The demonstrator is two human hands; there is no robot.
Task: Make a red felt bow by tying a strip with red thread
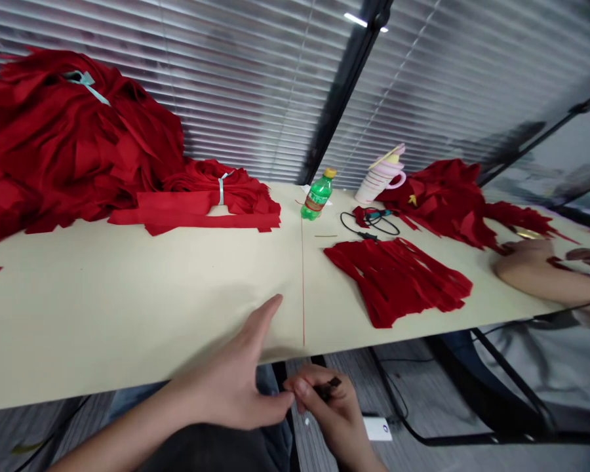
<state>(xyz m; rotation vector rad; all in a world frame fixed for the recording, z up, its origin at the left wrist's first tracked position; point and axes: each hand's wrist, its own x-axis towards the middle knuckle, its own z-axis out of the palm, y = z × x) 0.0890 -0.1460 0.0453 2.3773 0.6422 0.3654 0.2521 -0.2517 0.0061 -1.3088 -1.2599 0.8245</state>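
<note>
My left hand [231, 383] is at the near edge of the table, its fingers stretched out together and the thumb apart. The tip of its thumb meets the fingertips of my right hand [332, 406], just off the table edge. My right hand is closed, with a small dark object [327, 389] in its fingers; its kind is too small to make out. Nearest on the table, to the right, lies a spread of red fabric strips [398, 278]. A thin reddish line [303, 282] runs across the tabletop beyond my hands.
Big heaps of red fabric [88, 137] and a tied bundle [240, 190] lie at the back left. A green bottle [317, 195], a pink-and-white cup [379, 178] and a black cable [388, 226] stand or lie farther back. Another person's arm [535, 272] rests on the table [128, 314] at right.
</note>
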